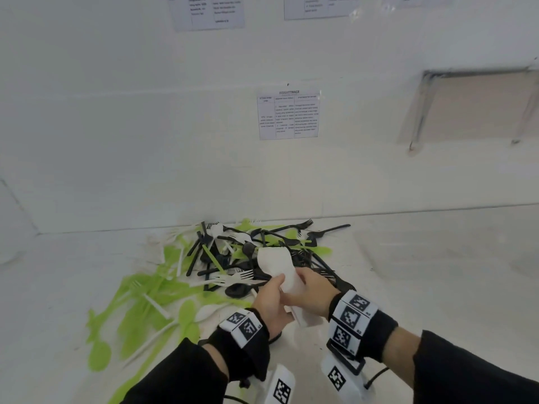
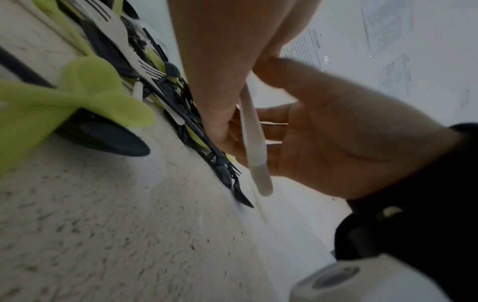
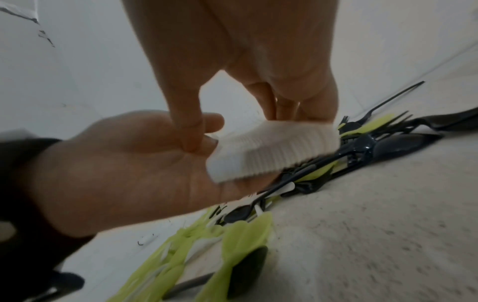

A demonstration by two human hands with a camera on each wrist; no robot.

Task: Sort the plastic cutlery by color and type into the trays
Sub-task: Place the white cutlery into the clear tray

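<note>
step: squaring white stack above pile | left hand and right hand pinch it | tip: align handles, grip firmly | trays unseen

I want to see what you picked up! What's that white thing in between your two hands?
Between the left hand and right hand sits a stack of white cutlery, gripped by both. The right wrist view shows its ribbed edges best.
</note>
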